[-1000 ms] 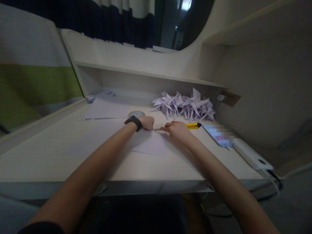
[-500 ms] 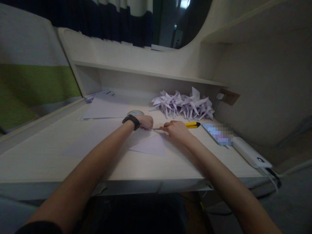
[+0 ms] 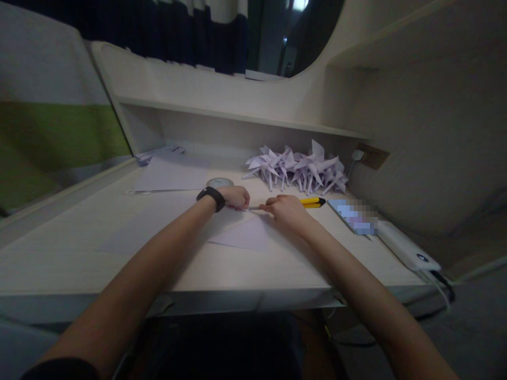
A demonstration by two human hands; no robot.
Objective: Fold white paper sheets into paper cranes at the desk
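Observation:
A folded white sheet of paper (image 3: 245,233) lies on the desk (image 3: 119,253) in front of me. My left hand (image 3: 236,197), with a black band on the wrist, is closed and pinches the far edge of the paper. My right hand (image 3: 285,209) is also closed with its fingertips pressed on the same edge, a few centimetres to the right. A yellow utility knife (image 3: 312,202) lies just behind my right hand.
A heap of folded paper cranes (image 3: 299,169) sits at the back under the shelf (image 3: 237,119). A phone (image 3: 354,216) and a white power bank (image 3: 407,248) lie at right. Loose sheets (image 3: 172,174) and a round disc (image 3: 219,182) lie at back left.
Both hands stay on the paper's far edge; only the view has shifted slightly.

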